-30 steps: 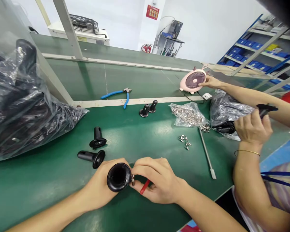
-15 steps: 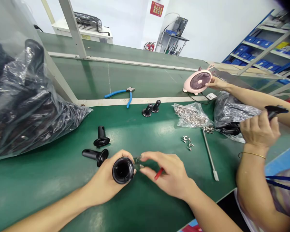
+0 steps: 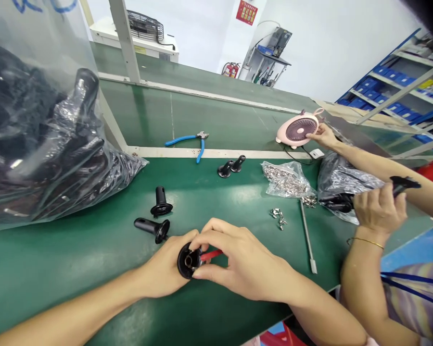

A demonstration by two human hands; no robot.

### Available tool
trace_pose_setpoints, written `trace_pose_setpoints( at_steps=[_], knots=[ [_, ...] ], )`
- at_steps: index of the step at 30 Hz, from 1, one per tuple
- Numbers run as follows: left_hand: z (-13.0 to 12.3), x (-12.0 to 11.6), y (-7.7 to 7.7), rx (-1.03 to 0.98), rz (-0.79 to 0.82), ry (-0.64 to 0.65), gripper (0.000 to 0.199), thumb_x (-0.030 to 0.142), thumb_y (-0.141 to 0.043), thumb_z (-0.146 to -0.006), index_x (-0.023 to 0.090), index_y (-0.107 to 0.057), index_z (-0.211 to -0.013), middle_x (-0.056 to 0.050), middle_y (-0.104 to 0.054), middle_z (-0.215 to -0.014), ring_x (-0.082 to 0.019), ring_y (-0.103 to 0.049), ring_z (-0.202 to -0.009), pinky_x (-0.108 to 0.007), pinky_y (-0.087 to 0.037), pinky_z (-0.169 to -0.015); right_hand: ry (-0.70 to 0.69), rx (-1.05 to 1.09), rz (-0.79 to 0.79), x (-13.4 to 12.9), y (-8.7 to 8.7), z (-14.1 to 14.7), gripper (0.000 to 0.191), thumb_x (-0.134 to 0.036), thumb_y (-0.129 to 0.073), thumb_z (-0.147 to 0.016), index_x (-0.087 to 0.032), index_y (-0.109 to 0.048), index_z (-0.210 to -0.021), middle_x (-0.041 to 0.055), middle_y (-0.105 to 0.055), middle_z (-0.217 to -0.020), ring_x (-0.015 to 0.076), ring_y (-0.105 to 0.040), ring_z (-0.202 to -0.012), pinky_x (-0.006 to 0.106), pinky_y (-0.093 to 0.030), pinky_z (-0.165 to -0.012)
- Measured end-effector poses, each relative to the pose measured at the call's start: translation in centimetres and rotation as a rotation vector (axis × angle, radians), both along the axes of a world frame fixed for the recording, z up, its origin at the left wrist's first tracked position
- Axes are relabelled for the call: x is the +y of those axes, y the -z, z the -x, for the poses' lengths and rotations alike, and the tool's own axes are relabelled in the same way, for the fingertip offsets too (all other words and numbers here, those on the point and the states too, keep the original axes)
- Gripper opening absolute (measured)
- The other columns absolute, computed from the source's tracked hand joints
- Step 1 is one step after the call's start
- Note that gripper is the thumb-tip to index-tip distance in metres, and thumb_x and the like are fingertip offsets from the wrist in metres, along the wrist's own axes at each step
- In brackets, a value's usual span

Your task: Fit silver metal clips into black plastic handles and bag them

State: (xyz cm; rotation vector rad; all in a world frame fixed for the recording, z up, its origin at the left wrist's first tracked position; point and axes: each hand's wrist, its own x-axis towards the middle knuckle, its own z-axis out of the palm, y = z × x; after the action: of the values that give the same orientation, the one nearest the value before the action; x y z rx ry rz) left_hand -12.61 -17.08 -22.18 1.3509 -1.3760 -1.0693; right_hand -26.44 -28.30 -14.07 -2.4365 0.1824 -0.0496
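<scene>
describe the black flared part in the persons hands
The black flared part is a glossy, plastic-looking piece with a wide round rim and a hollow centre, its open end tilted toward the camera. It sits in the left hand, above the green bench mat, while the right hand's fingers rest over its upper edge. Its stem is hidden.

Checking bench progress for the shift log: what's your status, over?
Left hand gripping black flanged part, open end up. Right hand over its mouth, red item under the fingers. Another black flanged part lying just beyond left hand.
</scene>
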Motion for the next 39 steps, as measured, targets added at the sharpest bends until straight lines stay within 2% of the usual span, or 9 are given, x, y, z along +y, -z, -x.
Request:
trace_pose_setpoints(
  at_steps=[4, 11, 19, 25, 27, 30, 34, 37, 39],
  knots=[
    [0.1, 0.1, -0.1, -0.007, 0.021, -0.004, 0.008, 0.018, -0.052, -0.076, 0.018, -0.045, -0.079, 0.003, -0.052, -0.073, -0.011, -0.047, -0.064, -0.023, -0.037, -0.059, 0.001, 0.067, 0.118, 0.2, -1.1, -0.6, 0.022, -0.028, -0.068, -0.079, -0.025, -0.058, -0.098, -0.0026, -0.058, -0.089, 0.0102, -0.055, -0.069, 0.025, -0.041, -0.059],
    [0.2, 0.1, 0.5, -0.036, -0.009, -0.028, 0.008, 0.019, -0.05, -0.075, 0.018, -0.042, -0.075, 0.005, -0.047, -0.067, -0.01, -0.038, -0.059, -0.023, -0.033, -0.055, -0.001, 0.03, 0.255, 0.5, -0.3, -0.4, 0.016, -0.03, -0.063, -0.083, -0.023, -0.057, -0.096, -0.0013, -0.059, -0.085, 0.0115, -0.055, -0.065, 0.026, -0.037, -0.054],
    [0.0, 0.0, 0.4, -0.056, -0.034, -0.06, 0.004, 0.021, -0.049, -0.075, 0.019, -0.046, -0.077, 0.003, -0.05, -0.071, -0.013, -0.048, -0.067, -0.024, -0.039, -0.06, 0.031, -0.109, 0.035, 0.1, 1.1, -1.1, 0.008, -0.021, -0.066, -0.08, -0.02, -0.066, -0.088, -0.0012, -0.065, -0.083, 0.0108, -0.06, -0.074, 0.023, -0.045, -0.064],
    [0.2, 0.1, 0.1, -0.058, -0.022, -0.042, 0.008, 0.02, -0.048, -0.079, 0.019, -0.041, -0.074, 0.005, -0.04, -0.065, -0.01, -0.038, -0.058, -0.023, -0.032, -0.054, 0.185, -0.132, -0.119, 0.0, 2.3, -0.6, 0.012, -0.02, -0.072, -0.074, -0.023, -0.072, -0.085, -0.0015, -0.064, -0.08, 0.0099, -0.058, -0.069, 0.023, -0.047, -0.063],
    [0.0, 0.2, -0.3, -0.068, -0.017, 0.004, 0.01, 0.019, -0.047, -0.079, 0.02, -0.038, -0.075, 0.006, -0.037, -0.064, -0.01, -0.034, -0.055, -0.023, -0.029, -0.052, 0.24, -0.122, -0.109, 0.1, 2.5, -0.4, 0.015, -0.023, -0.074, -0.071, -0.026, -0.073, -0.087, -0.0008, -0.057, -0.081, 0.0093, -0.054, -0.066, 0.023, -0.045, -0.058],
    [-0.9, 0.6, -1.2, -0.082, -0.023, 0.161, 0.01, 0.014, -0.047, -0.072, 0.02, -0.04, -0.076, 0.004, -0.041, -0.069, -0.011, -0.037, -0.059, -0.023, -0.031, -0.054, 0.258, -0.108, -0.101, 0.2, 2.6, -0.1, 0.017, -0.025, -0.076, -0.069, -0.028, -0.074, -0.086, -0.001, -0.046, -0.08, 0.0086, -0.049, -0.065, 0.022, -0.043, -0.055],
    [-2.4, 0.5, -2.6, 0.013, -0.107, 0.31, 0.015, 0.018, -0.048, -0.065, 0.02, -0.05, -0.08, 0.0, -0.053, -0.082, -0.017, -0.049, -0.075, -0.022, -0.039, -0.064, 0.198, -0.1, -0.122, 0.7, 2.8, 0.4, 0.014, -0.022, -0.073, -0.073, -0.026, -0.073, -0.086, -0.0011, -0.047, -0.082, 0.0062, -0.048, -0.06, 0.022, -0.043, -0.054],
    [-2.7, 0.1, -3.4, 0.087, -0.151, 0.34, 0.012, 0.024, -0.049, -0.069, 0.02, -0.054, -0.078, -0.001, -0.056, -0.082, -0.019, -0.052, -0.078, -0.022, -0.042, -0.068, 0.136, -0.122, -0.038, 0.9, 2.8, 0.6, 0.014, -0.02, -0.069, -0.077, -0.027, -0.072, -0.089, -0.0007, -0.052, -0.086, 0.0061, -0.05, -0.06, 0.022, -0.043, -0.055],
    [-2.4, -0.1, -3.5, 0.117, -0.167, 0.306, 0.01, 0.023, -0.046, -0.07, 0.02, -0.055, -0.075, 0.0, -0.056, -0.078, -0.018, -0.051, -0.074, -0.021, -0.042, -0.067, 0.111, -0.139, 0.026, 0.8, 2.7, 0.6, 0.015, -0.021, -0.067, -0.079, -0.027, -0.072, -0.091, -0.0008, -0.054, -0.087, 0.0061, -0.051, -0.061, 0.021, -0.043, -0.055]
  ],
)
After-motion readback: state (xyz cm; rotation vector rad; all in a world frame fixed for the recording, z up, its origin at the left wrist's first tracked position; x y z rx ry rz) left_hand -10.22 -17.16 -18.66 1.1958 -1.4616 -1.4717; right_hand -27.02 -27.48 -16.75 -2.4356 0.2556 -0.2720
